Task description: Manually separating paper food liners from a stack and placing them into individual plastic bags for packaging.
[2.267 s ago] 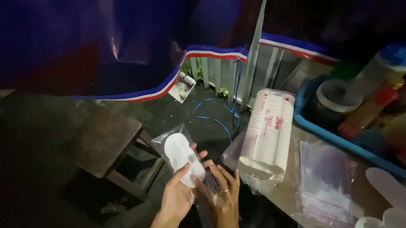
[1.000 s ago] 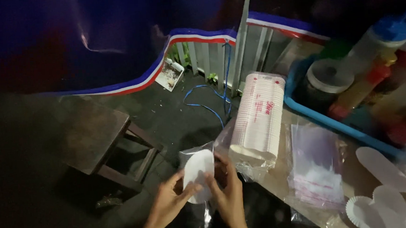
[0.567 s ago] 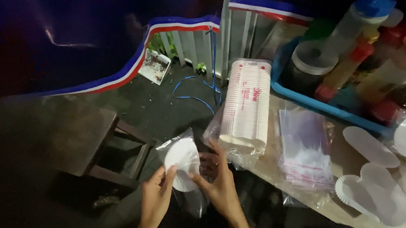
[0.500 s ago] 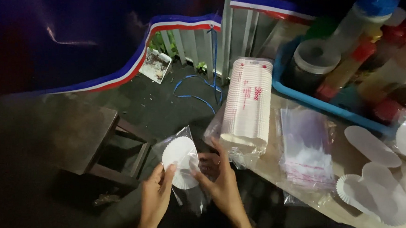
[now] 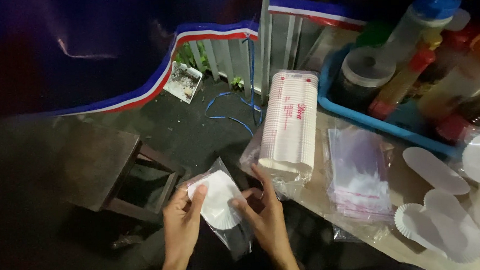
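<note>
Dim stall table (image 5: 309, 194) at right; both hands (image 5: 181, 223) (image 5: 263, 216) grip clear bag (image 5: 228, 228), seating white paper cup (image 5: 217, 199); sealing likely next.

Both hands come up from the lower edge of the view with bare forearms, no sleeve or cuff showing. The left hand (image 5: 182, 225) has slim fingers and short nails, with no ring or band visible. The right hand (image 5: 266, 218) is likewise bare; its wrist carries no watch or strap. The dim light hides finer detail
</note>
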